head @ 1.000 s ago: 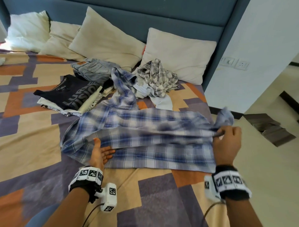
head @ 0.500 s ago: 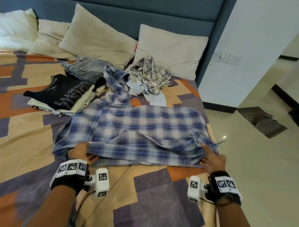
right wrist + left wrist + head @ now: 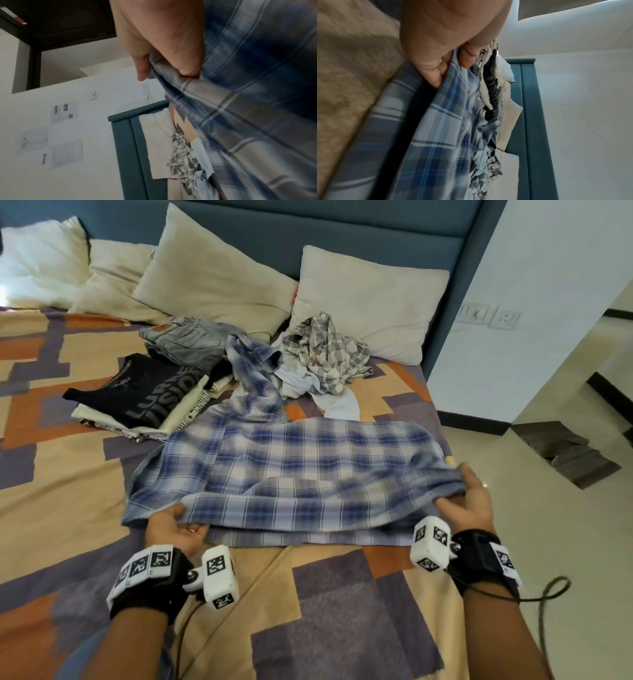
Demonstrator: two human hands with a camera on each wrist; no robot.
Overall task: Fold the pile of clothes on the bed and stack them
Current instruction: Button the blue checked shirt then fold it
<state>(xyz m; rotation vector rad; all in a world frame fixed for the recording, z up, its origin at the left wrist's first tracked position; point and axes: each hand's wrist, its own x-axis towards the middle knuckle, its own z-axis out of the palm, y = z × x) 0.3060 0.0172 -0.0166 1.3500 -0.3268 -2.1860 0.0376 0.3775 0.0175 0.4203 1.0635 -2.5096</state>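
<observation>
With left hand [image 3: 173,527] and right hand [image 3: 467,501] we now pinch and lift the blue-and-white plaid cotton shirt [image 3: 308,460]'s near edge, starting its lengthwise fold.

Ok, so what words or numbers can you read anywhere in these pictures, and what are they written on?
"LUR" over "VISIO", cut off at the fold: grey letters on the black T-shirt atop the folded stack.
Small script near that shirt's collar: too small to read.
Leather patch on the folded jeans: too blurred.
Papers on the wall, right wrist view: too blurred to read.
Square black-and-white markers on the wrist bands: patterns, not words.
</observation>
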